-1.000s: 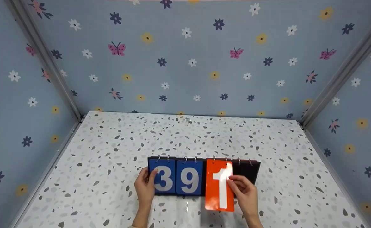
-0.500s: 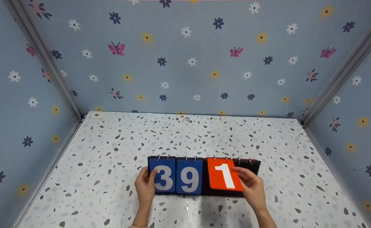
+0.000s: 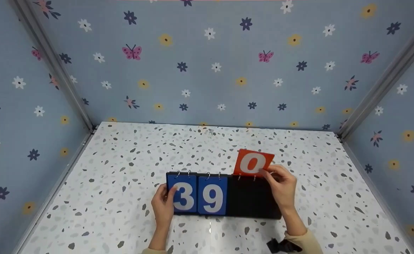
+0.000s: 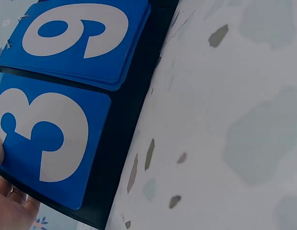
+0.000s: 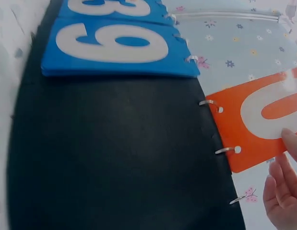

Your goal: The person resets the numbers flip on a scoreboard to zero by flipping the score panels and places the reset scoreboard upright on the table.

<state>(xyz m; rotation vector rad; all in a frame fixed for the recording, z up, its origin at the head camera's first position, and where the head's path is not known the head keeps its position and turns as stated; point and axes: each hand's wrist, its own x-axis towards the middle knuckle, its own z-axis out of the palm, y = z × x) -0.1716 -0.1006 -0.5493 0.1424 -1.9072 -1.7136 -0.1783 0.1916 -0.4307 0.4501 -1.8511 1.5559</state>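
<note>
A black flip scoreboard (image 3: 251,199) stands toward the front of the speckled table. Its left half shows a blue card with a 3 (image 3: 183,210) and a blue card with a 9 (image 3: 213,211). My left hand (image 3: 162,204) grips the board's left end, thumb on the 3 card and fingers behind. My right hand (image 3: 284,185) pinches the right edge of an orange card with a 0 (image 3: 240,167), raised above the board's top edge. In the right wrist view, metal rings (image 5: 227,150) hold that card to the board, whose black face is bare below it.
White speckled tabletop (image 3: 139,151) surrounds the scoreboard. Blue flowered panels (image 3: 210,77) rise at the back and both sides, with grey metal bars (image 3: 369,102) at the corners. A black strap (image 3: 284,246) is at my right sleeve.
The orange card with a 1 hung down over the board, then swung rightward; now an orange 0 card is held up above the top edge. My right hand rose; the left stayed put.
</note>
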